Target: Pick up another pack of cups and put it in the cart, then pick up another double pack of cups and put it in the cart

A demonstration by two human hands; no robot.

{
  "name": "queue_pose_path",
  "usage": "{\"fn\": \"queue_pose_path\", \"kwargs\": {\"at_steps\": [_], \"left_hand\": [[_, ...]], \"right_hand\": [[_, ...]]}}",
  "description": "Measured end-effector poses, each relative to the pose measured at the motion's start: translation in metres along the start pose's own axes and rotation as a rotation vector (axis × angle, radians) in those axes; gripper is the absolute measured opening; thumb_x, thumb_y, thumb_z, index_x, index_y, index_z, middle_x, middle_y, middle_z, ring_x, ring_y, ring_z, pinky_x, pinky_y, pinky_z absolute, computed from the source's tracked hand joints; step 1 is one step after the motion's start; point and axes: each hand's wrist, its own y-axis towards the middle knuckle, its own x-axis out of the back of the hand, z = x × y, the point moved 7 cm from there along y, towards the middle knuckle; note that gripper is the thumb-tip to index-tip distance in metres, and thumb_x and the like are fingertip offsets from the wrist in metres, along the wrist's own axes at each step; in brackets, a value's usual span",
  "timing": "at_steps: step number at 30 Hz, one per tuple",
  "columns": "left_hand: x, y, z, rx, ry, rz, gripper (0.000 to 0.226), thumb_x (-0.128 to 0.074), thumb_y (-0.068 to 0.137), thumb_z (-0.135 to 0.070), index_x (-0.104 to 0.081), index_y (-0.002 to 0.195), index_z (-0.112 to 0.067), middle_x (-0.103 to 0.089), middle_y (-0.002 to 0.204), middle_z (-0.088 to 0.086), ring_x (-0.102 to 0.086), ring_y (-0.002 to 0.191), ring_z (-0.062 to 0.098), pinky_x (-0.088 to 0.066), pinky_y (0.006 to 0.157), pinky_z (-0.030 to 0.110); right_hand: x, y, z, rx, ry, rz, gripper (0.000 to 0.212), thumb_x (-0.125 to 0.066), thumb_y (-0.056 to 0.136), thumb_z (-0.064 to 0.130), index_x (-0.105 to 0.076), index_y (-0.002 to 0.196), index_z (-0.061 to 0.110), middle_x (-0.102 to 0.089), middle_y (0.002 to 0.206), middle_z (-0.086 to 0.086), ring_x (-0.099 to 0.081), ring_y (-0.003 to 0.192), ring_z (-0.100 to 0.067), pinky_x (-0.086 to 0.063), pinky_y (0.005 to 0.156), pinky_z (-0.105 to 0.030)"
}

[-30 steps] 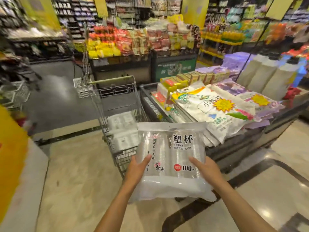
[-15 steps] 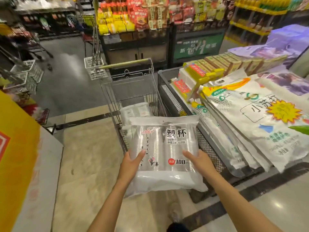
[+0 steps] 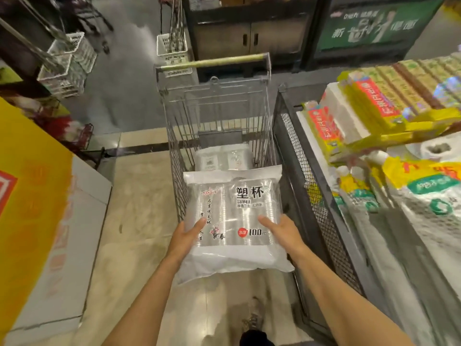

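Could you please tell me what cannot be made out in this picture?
- Head view: fingers of both hands hidden behind the cup pack.
- Second pack in the cart: label blurred, front covered by the cup pack.
- Shoe: blurred.
- Goods on the right bin: print smeared, cut off by the edge.

1. The cup pack is clear, glossy plastic film with white ends.
2. The cart is bare metal wire.
3. The floor is smooth, polished tile.
4. The bin is dark metal mesh.

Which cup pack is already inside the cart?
The far pack, lying on the cart floor; the other pack is gripped by both hands, left and right.
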Motion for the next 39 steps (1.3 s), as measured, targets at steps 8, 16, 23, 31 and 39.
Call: {"fn": "queue_pose_path", "kwargs": {"at_steps": [8,16,23,31,39], "left_hand": [[-0.024,0.102,0.035,0.116,-0.009,-0.081,0.081,-0.07,0.09,-0.048,-0.038,0.153,-0.008,-0.047,0.141,-0.004,-0.042,0.142,0.024,-0.032,0.107,0.026],[-0.044,0.137,0.089,0.231,0.005,-0.034,0.102,-0.065,0.08,-0.071,-0.028,0.159,-0.018,-0.032,0.163,0.004,-0.033,0.148,0.024,-0.027,0.12,0.04],[-0.051,0.141,0.098,0.197,0.029,-0.077,0.077,-0.065,0.091,-0.051,-0.039,0.153,-0.014,-0.049,0.137,-0.007,-0.045,0.129,0.012,-0.031,0.099,0.025],[-0.044,0.129,0.047,0.056,0.44,-0.04,0.066,-0.046,0.1,-0.056,-0.034,0.155,-0.02,-0.038,0.158,0.008,-0.04,0.142,0.028,-0.034,0.11,0.036],[-0.029,0.049,-0.149,-0.577,1.014,-0.201,0.059,-0.04,0.103,-0.05,-0.036,0.156,-0.024,-0.042,0.157,-0.001,-0.037,0.146,0.019,-0.027,0.121,0.04]], "right_hand": [[-0.028,0.118,-0.042,-0.108,-0.039,0.059,0.086,-0.073,0.057,0.083,-0.067,0.125,0.03,-0.073,0.115,0.006,-0.07,0.106,-0.018,-0.053,0.099,-0.045],[-0.049,0.132,-0.06,-0.184,-0.173,0.101,0.051,-0.067,0.082,0.068,-0.061,0.117,0.031,-0.065,0.112,0.016,-0.063,0.108,-0.013,-0.047,0.093,-0.034],[-0.052,0.15,-0.088,-0.211,-0.216,0.098,0.081,-0.062,0.074,0.082,-0.055,0.133,0.027,-0.059,0.127,0.011,-0.058,0.116,-0.016,-0.044,0.098,-0.036],[-0.038,0.133,-0.058,-0.147,-0.443,0.091,0.085,-0.049,0.083,0.076,-0.044,0.145,0.018,-0.058,0.138,-0.008,-0.058,0.124,-0.03,-0.047,0.102,-0.042],[0.026,0.039,0.133,0.262,-1.038,-0.213,0.062,-0.04,0.101,0.051,-0.037,0.154,0.018,-0.037,0.158,-0.011,-0.039,0.142,-0.031,-0.03,0.117,-0.041]]}}
